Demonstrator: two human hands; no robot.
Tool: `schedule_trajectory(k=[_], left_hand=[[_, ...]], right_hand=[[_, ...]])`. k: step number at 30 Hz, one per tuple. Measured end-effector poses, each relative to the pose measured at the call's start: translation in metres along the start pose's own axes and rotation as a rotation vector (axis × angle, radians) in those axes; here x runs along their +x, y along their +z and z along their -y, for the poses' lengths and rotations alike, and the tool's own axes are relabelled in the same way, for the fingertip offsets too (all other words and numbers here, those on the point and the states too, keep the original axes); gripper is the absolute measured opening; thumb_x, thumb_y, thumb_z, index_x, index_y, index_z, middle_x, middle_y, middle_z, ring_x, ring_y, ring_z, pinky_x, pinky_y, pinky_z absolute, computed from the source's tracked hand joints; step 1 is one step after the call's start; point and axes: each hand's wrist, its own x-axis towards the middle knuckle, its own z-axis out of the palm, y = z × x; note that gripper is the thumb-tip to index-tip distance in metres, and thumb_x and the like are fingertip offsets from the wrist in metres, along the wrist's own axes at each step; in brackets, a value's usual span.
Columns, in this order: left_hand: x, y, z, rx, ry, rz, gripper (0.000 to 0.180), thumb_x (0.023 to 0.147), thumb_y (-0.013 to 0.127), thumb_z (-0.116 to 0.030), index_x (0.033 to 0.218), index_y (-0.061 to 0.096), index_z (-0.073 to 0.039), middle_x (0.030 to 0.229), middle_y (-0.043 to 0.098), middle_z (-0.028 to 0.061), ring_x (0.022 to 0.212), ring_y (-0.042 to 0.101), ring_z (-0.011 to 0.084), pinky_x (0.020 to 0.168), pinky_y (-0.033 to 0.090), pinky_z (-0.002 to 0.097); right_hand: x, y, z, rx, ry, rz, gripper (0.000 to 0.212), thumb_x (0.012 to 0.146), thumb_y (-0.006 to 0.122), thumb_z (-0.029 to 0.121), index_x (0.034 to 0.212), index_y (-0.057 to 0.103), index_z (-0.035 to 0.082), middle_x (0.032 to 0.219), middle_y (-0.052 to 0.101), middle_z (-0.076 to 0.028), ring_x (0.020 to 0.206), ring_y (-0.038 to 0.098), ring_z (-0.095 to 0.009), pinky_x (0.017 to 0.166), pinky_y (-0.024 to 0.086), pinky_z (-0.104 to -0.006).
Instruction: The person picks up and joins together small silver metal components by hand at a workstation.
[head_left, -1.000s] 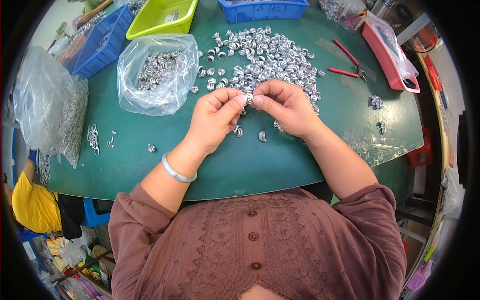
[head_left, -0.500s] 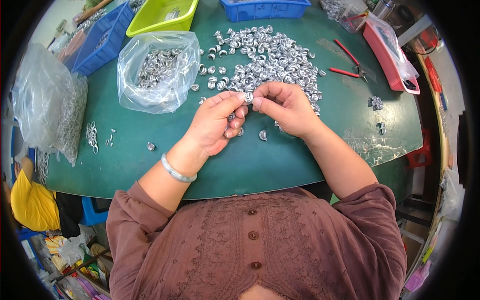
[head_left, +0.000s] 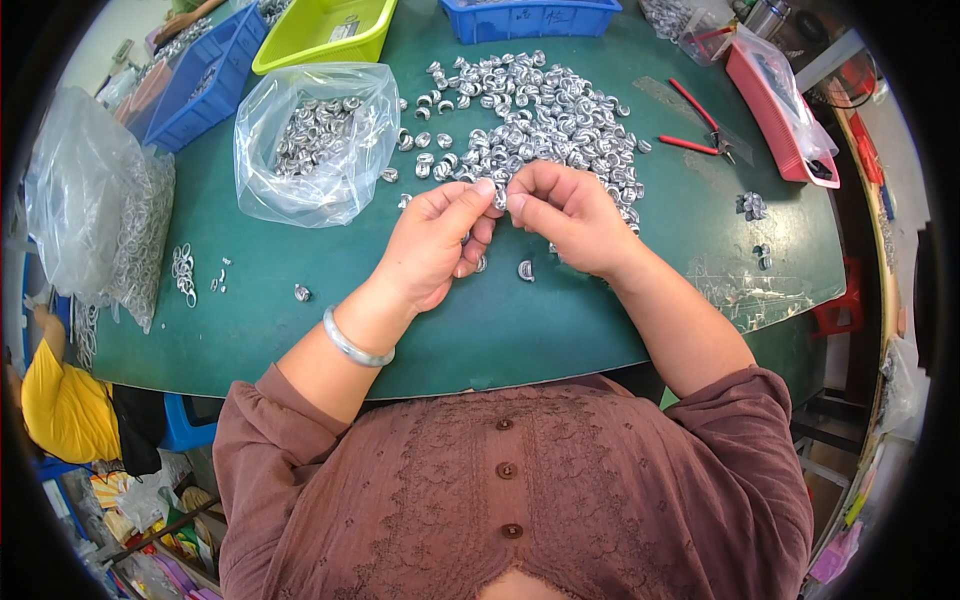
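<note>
Above the green table, a small silvery curved metal piece [head_left: 500, 199] sits between my two hands. The thumb and fingers of my left hand [head_left: 425, 235] are pinched on it, the other fingers curled beneath. My right hand [head_left: 575, 222] is closed too, thumb and forefinger at the piece's right side. Just beyond lies a large heap of similar metal pieces [head_left: 560, 115], partly hidden by my right hand. A single curved piece [head_left: 526, 270] lies nearer to me, below the hands. On the left, an open clear plastic bag [head_left: 345, 205] contains more pieces.
Red-handled pliers [head_left: 690, 146] lie right of the heap, near a pink basket [head_left: 765, 120]. A yellow-green tray [head_left: 300, 40] and blue bins [head_left: 530, 22] line the far side. A bag of metal rings [head_left: 145, 225] stands left. A person in yellow [head_left: 68, 405] is at lower left.
My left thumb has shifted slightly over the piece, and its fingers have drawn in a little. My right hand has barely moved. The heap looks the same.
</note>
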Motion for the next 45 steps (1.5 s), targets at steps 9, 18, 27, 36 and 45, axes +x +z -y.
schedule_trajectory(k=[9, 18, 27, 36, 45], left_hand=[[0.003, -0.008, -0.004, -0.134, -0.086, 0.120, 0.021, 0.088, 0.047, -0.023, 0.087, 0.054, -0.003, 0.066, 0.048, -0.0004, 0.048, 0.039, 0.0039, 0.037, 0.029, 0.0147], [0.004, -0.012, -0.004, -0.229, -0.081, 0.198, 0.022, 0.090, 0.044, -0.021, 0.093, 0.054, -0.001, 0.068, 0.048, 0.0013, 0.050, 0.038, 0.0055, 0.039, 0.030, 0.0149], [0.004, -0.012, -0.007, -0.282, -0.133, 0.170, 0.026, 0.091, 0.040, -0.024, 0.092, 0.054, -0.001, 0.068, 0.047, 0.0010, 0.051, 0.037, 0.0063, 0.038, 0.029, 0.0153], [0.006, -0.016, -0.005, -0.262, -0.101, 0.179, 0.023, 0.090, 0.042, -0.021, 0.093, 0.053, -0.002, 0.069, 0.048, 0.0014, 0.050, 0.039, 0.0064, 0.038, 0.029, 0.0157], [0.004, -0.008, 0.003, 0.153, 0.312, 0.145, 0.018, 0.091, 0.041, -0.015, 0.099, 0.053, -0.005, 0.073, 0.052, 0.0002, 0.054, 0.041, 0.0032, 0.044, 0.034, 0.0159]], right_hand=[[-0.002, 0.000, 0.003, -0.051, -0.145, -0.053, 0.010, 0.084, 0.052, 0.008, 0.088, 0.056, 0.000, 0.078, 0.056, 0.000, 0.071, 0.049, -0.006, 0.065, 0.042, -0.0205], [0.001, -0.002, 0.000, -0.062, -0.166, -0.158, 0.009, 0.084, 0.052, 0.008, 0.085, 0.056, 0.001, 0.076, 0.056, 0.000, 0.070, 0.051, -0.006, 0.064, 0.043, -0.0213], [0.001, -0.002, -0.002, -0.130, -0.187, -0.162, 0.009, 0.083, 0.053, 0.008, 0.086, 0.057, 0.001, 0.074, 0.056, 0.000, 0.069, 0.051, -0.006, 0.063, 0.043, -0.0214], [0.001, -0.001, -0.005, -0.200, -0.223, -0.179, 0.009, 0.082, 0.055, 0.009, 0.085, 0.058, 0.001, 0.071, 0.056, 0.000, 0.064, 0.047, -0.005, 0.059, 0.041, -0.0210], [0.001, -0.001, -0.003, -0.343, -0.323, -0.163, 0.007, 0.082, 0.055, 0.007, 0.084, 0.058, 0.001, 0.068, 0.055, -0.001, 0.060, 0.047, -0.006, 0.055, 0.040, -0.0218]])
